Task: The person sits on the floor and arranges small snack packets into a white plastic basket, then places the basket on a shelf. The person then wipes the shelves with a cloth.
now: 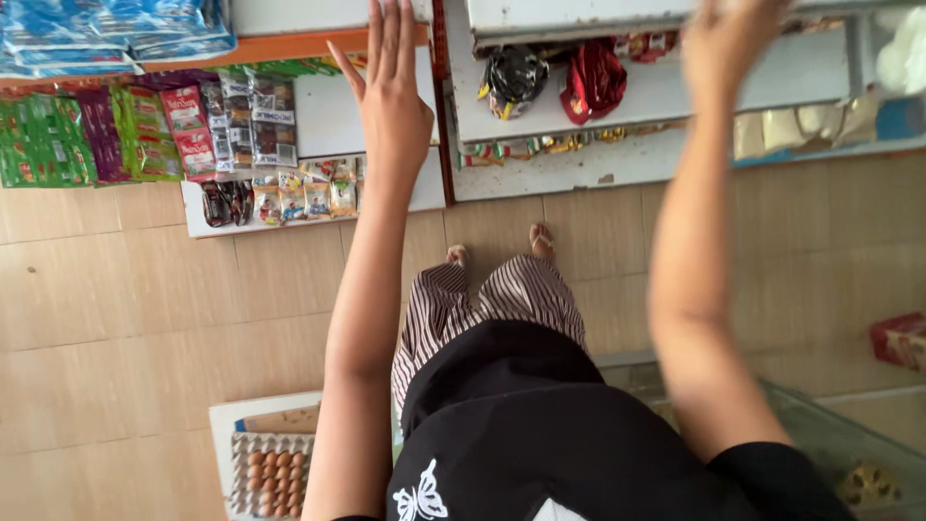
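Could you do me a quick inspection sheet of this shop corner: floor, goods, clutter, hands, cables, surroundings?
Surface: tan tiled floor.
Job's things: white shelves; both hands reach toward them, holding nothing.
Clutter: snack packets, hanging sachets, black bag, red bag.
Grippers: left hand open, fingers straight; right hand blurred, at the upper shelf.
Cables: nothing seen.
Surroundings: egg tray, glass counter, red box.

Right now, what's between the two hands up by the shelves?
In the head view, between the open left hand and the blurred right hand sit two crinkly bags on a white shelf: a black bag and a red bag.
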